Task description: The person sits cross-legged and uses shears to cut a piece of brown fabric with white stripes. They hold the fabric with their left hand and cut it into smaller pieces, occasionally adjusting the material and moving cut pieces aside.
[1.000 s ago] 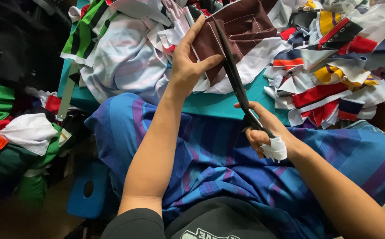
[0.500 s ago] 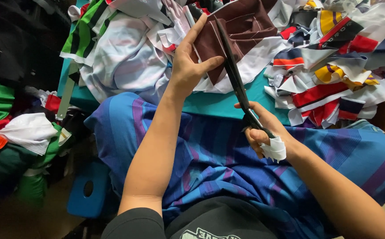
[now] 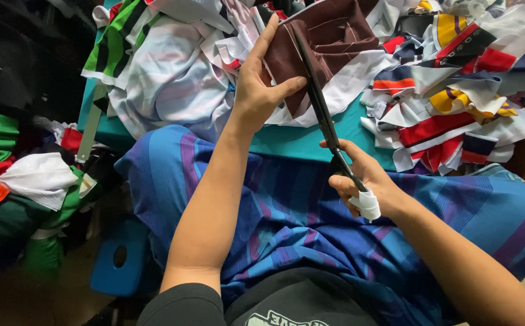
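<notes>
As seen from the head view, inventory of items in hand and round about:

1. Dark maroon piece of soft woven fabric point(image 3: 335, 36) – far centre, held up off the teal worktop point(image 3: 293, 142) w/ its lower edge lying over the scrap heap. Judged light, limp, no stiffness; will sag and fold unless kept taut. Best hold: pinch at the edge just beside the cut line, as now.
2. Long black-bladed steel scissors point(image 3: 320, 102) – blades run near-to-far, tips laid against the maroon piece; handles near, centre-right. Judged rigid, moderately heavy, sharp.
3. Left hand point(image 3: 261, 84) – grip clenched on left edge of maroon fabric, thumb pressed onto its face, fingers behind.
4. Right hand point(image 3: 359, 178) – grip closed through the scissor handles; white tape wrap on one finger.
5. Blue-and-purple striped cloth point(image 3: 286, 217) – draped over lap, near, below both forearms.
6. Heap of mixed offcuts, red/white/yellow/navy point(image 3: 456, 102) – far right on worktop.
7. Pale grey-white garment pile w/ green-striped piece point(image 3: 166, 78) – far left.
8. Folded green, orange, white cloths point(image 3: 9, 163) – left, off the worktop.
9. Blue plastic stool point(image 3: 117, 259) – near left, floor level.
</notes>
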